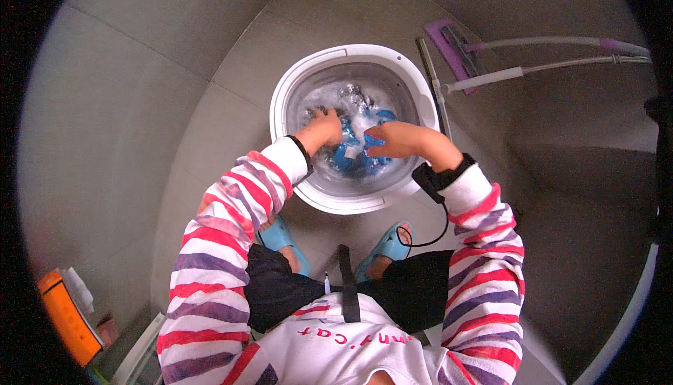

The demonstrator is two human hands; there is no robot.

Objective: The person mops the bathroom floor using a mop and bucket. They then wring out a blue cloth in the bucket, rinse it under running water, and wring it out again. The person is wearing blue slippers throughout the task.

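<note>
A white plastic basin point(363, 205) on the floor holds foamy water point(328, 93). Wet blue cloth point(344, 159) with a small white patch lies in the water, and darker fabric shows further back. My left hand point(327, 126) is at the left part of the water, its fingers bent downward beside the cloth. From the right side, my right hand point(397, 140) reaches over the rim, with its fingers spread at the blue cloth. Splashing and blur hide whether either hand grips the fabric.
Right of the basin stand a purple flat mop point(452, 51) and a white-handled floor squeegee point(483, 79). My feet in light blue slippers point(391, 243) are just in front. A black cable point(428, 244) hangs from my right wrist. An orange object point(68, 316) sits at lower left.
</note>
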